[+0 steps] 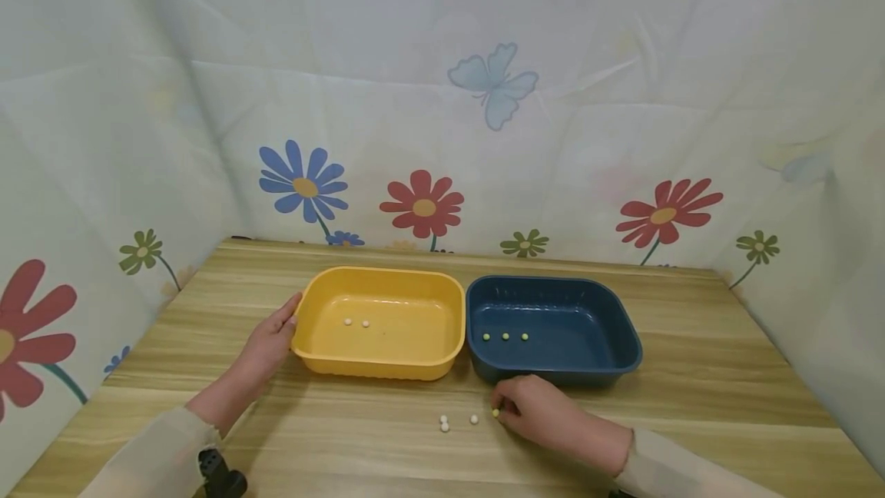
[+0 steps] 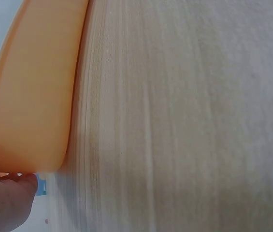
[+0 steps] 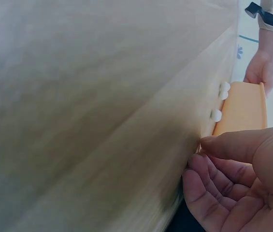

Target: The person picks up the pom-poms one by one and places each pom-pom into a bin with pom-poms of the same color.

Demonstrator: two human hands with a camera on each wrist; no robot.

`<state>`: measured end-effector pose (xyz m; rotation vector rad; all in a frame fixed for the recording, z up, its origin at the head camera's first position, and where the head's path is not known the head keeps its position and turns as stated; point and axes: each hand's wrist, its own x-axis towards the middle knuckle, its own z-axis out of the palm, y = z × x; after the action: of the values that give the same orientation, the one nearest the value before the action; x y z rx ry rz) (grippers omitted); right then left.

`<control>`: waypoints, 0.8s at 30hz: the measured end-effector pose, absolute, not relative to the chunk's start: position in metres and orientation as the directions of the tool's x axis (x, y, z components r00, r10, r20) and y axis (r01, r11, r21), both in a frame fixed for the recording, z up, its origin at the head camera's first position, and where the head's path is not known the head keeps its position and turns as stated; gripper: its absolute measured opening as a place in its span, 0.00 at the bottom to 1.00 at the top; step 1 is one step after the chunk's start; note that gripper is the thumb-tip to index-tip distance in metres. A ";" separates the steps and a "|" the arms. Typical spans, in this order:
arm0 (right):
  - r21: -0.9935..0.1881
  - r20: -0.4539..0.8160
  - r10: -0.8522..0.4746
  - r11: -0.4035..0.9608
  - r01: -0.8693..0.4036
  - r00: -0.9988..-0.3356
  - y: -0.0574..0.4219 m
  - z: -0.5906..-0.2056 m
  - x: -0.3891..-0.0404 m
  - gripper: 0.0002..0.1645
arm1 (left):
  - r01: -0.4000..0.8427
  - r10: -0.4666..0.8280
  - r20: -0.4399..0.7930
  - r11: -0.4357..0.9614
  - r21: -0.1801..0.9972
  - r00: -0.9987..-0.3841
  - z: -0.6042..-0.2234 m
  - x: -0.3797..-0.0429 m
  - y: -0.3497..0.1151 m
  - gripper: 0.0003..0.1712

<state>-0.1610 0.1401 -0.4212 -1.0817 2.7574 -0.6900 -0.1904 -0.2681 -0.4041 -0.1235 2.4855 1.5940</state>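
Note:
On the left, my left hand [image 1: 271,338] holds the rim at the left end of a yellow plastic tub [image 1: 383,369]. In the left wrist view its fingers [image 2: 18,186] are at the tub's corner, partly hidden by the rim. Two small white balls [image 1: 356,323] lie inside this tub. My right hand [image 1: 535,408] is down at the table in front of a dark blue tub [image 1: 581,317], pinching a small yellow ball [image 1: 495,412] between thumb and fingertips. Three yellow balls [image 1: 505,336] sit in a row in the blue tub.
Just left of the right hand, three white balls [image 1: 473,419] lie on the wood-grain table [image 1: 346,436], two of them close together. Both tubs stand side by side. A flower-printed cloth [image 1: 567,175] hangs behind the table and at its sides.

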 end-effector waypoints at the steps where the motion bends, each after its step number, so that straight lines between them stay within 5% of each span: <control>1: -0.455 0.070 -0.666 0.641 -0.618 -0.742 0.141 -0.421 -0.161 0.04 | -0.169 0.032 -0.200 0.420 0.892 -0.979 -0.404 -0.191 -0.268 0.33; 24: -0.838 -0.272 -0.714 0.505 -0.206 -0.645 0.164 -0.351 -0.188 0.07 | -0.171 0.031 -0.202 0.416 0.893 -0.979 -0.408 -0.192 -0.269 0.33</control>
<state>-0.1880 0.1637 -0.3512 -0.7492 2.1377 -1.0778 -0.1924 -0.2695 -0.4075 -0.1239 2.4814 1.5982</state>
